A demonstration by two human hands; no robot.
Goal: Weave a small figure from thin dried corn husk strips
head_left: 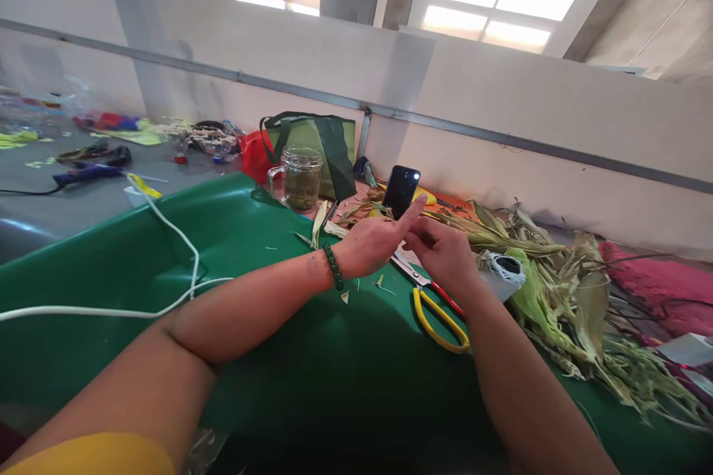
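Note:
My left hand [372,243], with a dark green bead bracelet [333,267] on its wrist, meets my right hand [445,256] above a green mat [312,371]. One left digit stretches up and to the right; the other fingers are largely hidden. The right fingertips pinch together against the left hand, and whatever lies between them is too small to make out. Just behind the hands a dark phone [399,193] stands tilted. Scissors [420,280] with one yellow and one red handle lie below the right hand, partly covered by it.
Dry corn husks [584,304] and a white roll [504,274] lie at the right, before pink material [662,286]. A glass mug [301,182] stands beside a green bag [326,145]. A white cable [111,310] crosses the mat. A blue glue gun [89,174] lies far left.

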